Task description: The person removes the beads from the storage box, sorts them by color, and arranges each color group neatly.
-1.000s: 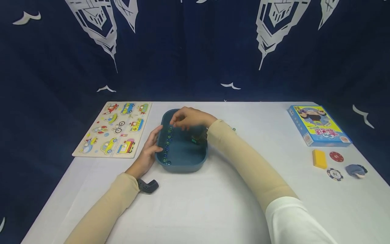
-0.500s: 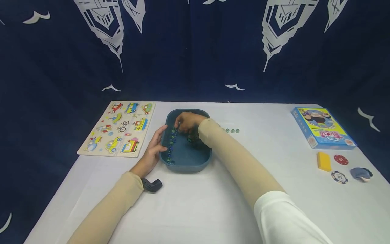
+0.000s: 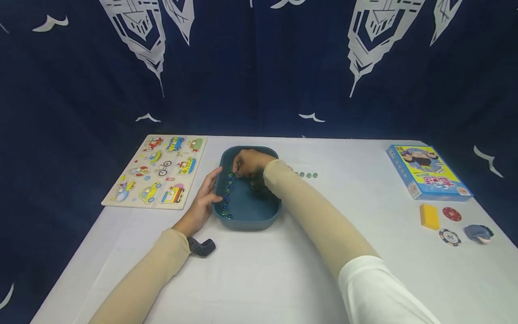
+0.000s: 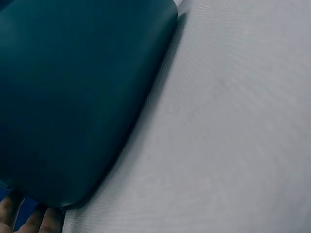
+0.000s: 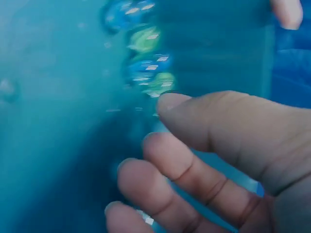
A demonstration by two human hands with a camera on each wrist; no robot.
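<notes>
A "10" on a poker chip [image 3: 449, 237], pink characters on a box [image 3: 430, 173]
Well off to the right of the right hand [image 3: 252, 163], I make out what looks like a 10 at the centre of the pale, dark-edged chip; farther out on that same side, the box's yellow face carries large pink characters, too blurred for me to read, and the red chip's [image 3: 452, 214] marking is just as unclear.

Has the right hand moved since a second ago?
Yes: in the head view, the right hand has shifted lower against the blue tray; it overlapped the far rim, which now shows beyond it.
</notes>
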